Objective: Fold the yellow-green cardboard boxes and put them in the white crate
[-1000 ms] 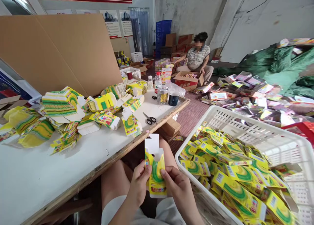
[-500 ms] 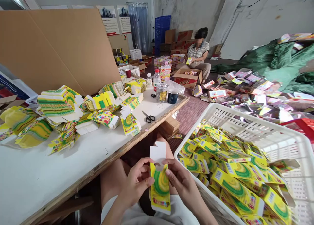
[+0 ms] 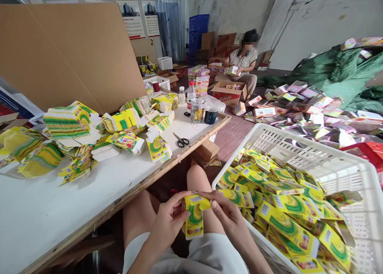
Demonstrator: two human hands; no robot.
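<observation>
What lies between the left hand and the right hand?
A yellow-and-green carton lies there, held between the left hand and the right hand; the head view shows it.

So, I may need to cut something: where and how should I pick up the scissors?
Probably by the black handle loops, coming from the wooden table edge: the scissors lie flat, loops toward that edge, blades pointing away from it.
</observation>
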